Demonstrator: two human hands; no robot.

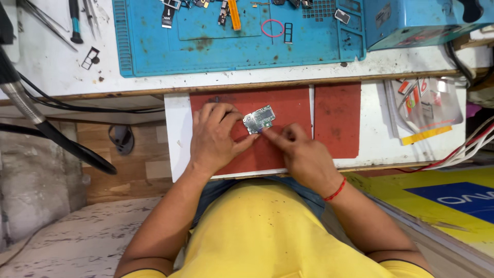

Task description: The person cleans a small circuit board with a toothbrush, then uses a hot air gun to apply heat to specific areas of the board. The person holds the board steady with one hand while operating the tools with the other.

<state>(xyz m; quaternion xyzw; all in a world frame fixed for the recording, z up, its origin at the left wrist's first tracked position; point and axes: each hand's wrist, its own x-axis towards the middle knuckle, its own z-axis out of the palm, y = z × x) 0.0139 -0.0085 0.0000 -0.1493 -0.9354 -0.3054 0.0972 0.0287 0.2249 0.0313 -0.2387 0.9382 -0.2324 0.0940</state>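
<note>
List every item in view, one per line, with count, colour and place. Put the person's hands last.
circuit board: one, green and silver, on the red mat between both hands
red mat: two pieces side by side, on the white pull-out shelf
white shelf: one, below the bench edge
blue work mat: one, on the bench, strewn with small phone parts
pink ring: one, on the blue work mat
tweezers: several, metallic, bench top left
blue box: one, top right
clear packets: a stack, right of the red mat
black cables: several, left side
left hand: one, fingers touching the board's left edge
right hand: one, red thread at wrist, fingertips at the board's lower corner
</note>
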